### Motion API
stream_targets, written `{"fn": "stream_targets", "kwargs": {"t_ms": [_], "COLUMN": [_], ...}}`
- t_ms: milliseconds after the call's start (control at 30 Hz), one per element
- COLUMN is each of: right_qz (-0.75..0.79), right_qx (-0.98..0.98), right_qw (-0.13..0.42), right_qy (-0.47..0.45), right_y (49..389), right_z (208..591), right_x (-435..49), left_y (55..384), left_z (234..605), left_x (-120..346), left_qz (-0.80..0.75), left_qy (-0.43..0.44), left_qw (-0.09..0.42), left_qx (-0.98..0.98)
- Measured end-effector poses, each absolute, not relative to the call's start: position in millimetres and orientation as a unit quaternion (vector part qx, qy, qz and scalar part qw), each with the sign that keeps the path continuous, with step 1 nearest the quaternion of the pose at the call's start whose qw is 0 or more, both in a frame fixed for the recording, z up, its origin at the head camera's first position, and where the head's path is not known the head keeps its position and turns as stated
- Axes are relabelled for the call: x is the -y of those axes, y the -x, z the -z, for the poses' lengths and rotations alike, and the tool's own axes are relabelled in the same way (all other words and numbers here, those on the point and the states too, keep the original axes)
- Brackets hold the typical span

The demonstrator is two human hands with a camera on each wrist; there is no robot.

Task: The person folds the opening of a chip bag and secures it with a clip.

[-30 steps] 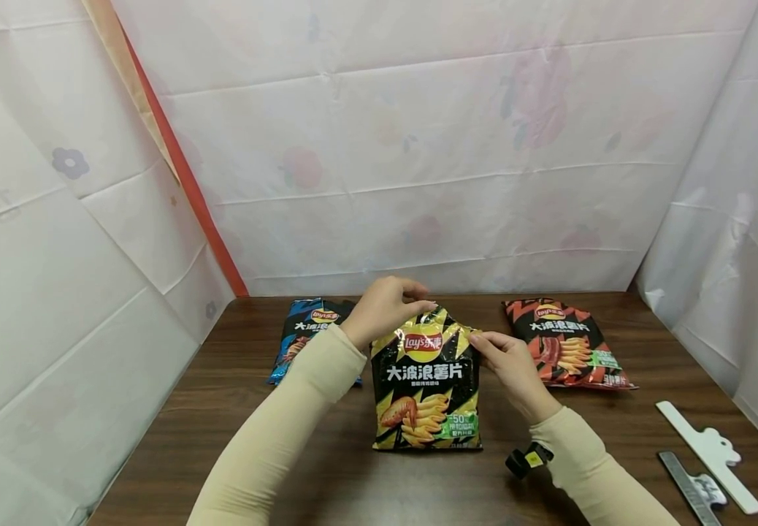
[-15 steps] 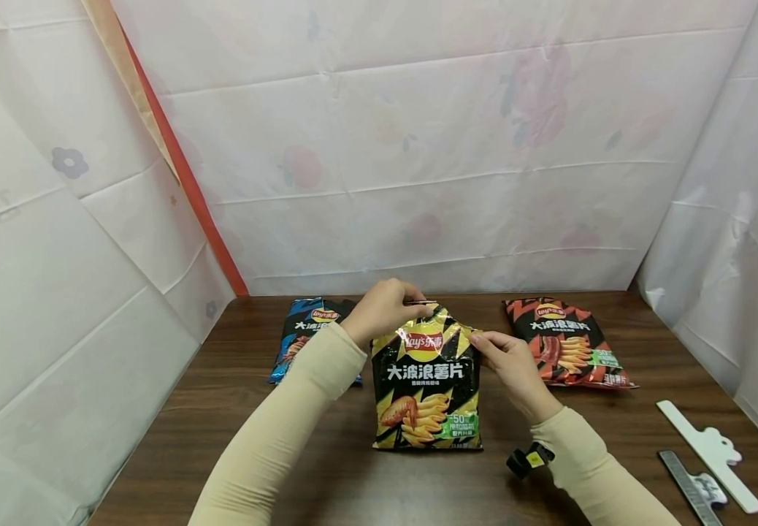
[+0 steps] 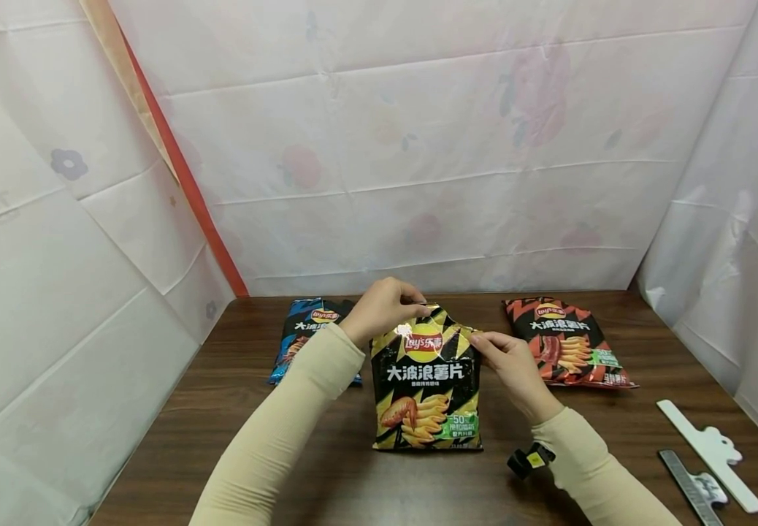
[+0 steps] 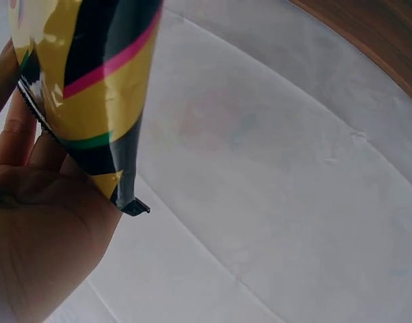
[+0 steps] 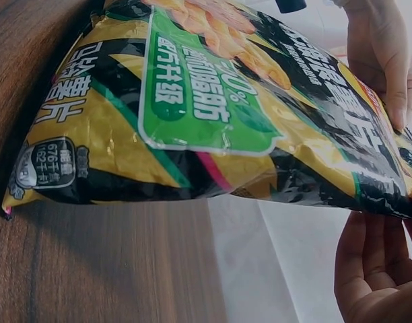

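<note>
A black and yellow bag of potato chips (image 3: 426, 394) stands upright on the table in the head view, its front facing me. My left hand (image 3: 385, 310) pinches its top edge near the upper left corner. At the upper right corner, the thumb and fingers of my right hand (image 3: 513, 369) pinch the edge. The left wrist view shows one tapering corner of the chip bag (image 4: 101, 94) beside the palm of my left hand (image 4: 51, 235). In the right wrist view the chip bag (image 5: 213, 128) stretches sideways, with my right hand (image 5: 378, 269) at its top corner.
A blue chip bag (image 3: 290, 347) lies at the back left, partly hidden by my left arm. At the back right lies a red chip bag (image 3: 563, 347). A white sealing clip (image 3: 707, 454) and a grey one (image 3: 689, 488) lie near the right edge of the dark wooden table (image 3: 182, 453).
The fingers of my left hand have shifted slightly at the bag's top edge. My right hand and the bag stay almost where they were.
</note>
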State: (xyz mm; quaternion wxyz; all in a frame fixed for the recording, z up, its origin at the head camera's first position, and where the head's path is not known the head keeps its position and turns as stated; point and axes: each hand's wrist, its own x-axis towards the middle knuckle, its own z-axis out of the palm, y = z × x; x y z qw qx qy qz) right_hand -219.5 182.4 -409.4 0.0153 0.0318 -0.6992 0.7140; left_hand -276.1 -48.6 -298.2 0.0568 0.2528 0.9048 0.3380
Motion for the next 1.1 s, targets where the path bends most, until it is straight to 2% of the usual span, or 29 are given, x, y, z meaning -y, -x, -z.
{"fn": "stream_targets", "kwargs": {"t_ms": [1100], "right_qz": [-0.681], "right_qx": [0.731], "right_qw": [0.024], "right_qy": [-0.012], "right_y": [214], "right_z": [408], "right_x": [-177], "left_y": [277], "left_z": [313], "left_x": [53], "left_qz": [-0.355], "left_qy": [-0.292], "left_qw": [-0.012], "left_qx": [-0.888]}}
